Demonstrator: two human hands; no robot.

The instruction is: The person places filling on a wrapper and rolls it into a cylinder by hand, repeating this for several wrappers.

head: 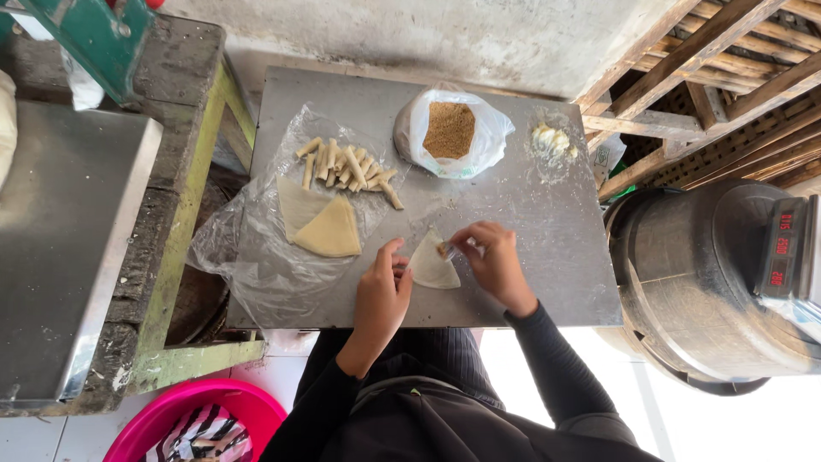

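A pale triangular pastry wrapper (430, 267) lies on the steel table (547, 214) in front of me. My left hand (382, 293) rests its fingertips on the wrapper's left edge. My right hand (494, 263) pinches a small spoon, tip over the wrapper's top corner, where a bit of brown filling sits. A clear bag of brown crumbly filling (450, 130) stands open behind. A stack of triangular wrappers (323, 227) and a pile of rolled pastry sticks (349, 167) lie on clear plastic sheet to the left.
A smear of white paste (553, 139) sits at the table's back right. A large metal pot (701, 282) with a red digital display stands right. A steel counter (64, 248) lies left, a pink basin (201, 421) below, wooden slats (718, 77) behind right.
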